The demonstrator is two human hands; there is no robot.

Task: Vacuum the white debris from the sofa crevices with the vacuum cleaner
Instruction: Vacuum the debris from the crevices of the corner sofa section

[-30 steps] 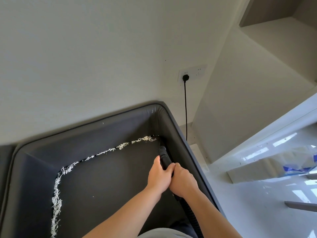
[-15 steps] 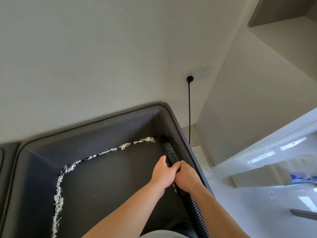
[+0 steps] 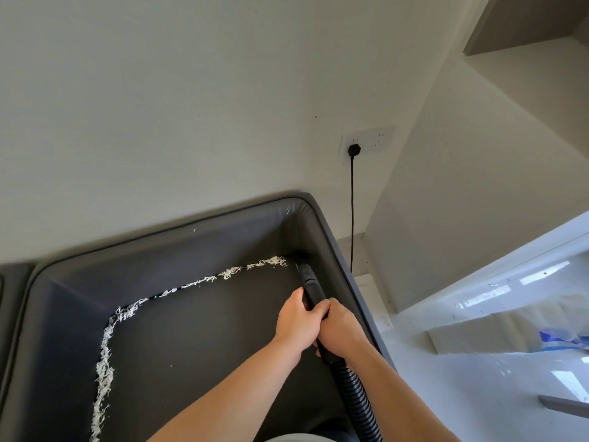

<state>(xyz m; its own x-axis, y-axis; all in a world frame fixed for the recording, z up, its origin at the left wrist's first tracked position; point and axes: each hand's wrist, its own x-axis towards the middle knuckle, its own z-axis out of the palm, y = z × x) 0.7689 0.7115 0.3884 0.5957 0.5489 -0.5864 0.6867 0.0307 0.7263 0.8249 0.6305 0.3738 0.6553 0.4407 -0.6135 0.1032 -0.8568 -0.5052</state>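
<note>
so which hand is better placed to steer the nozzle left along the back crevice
Left, probably. The left hand grips the nozzle nearest its tip, on the side of the white debris; the right hand holds further back, towards the hose.

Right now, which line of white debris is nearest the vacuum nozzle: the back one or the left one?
The back line: its right end nearly meets the nozzle. The left line lies across the seat.

My left hand and right hand are bare, forearms unsleeved; pale grey clothing shows at six o'clock.
</note>
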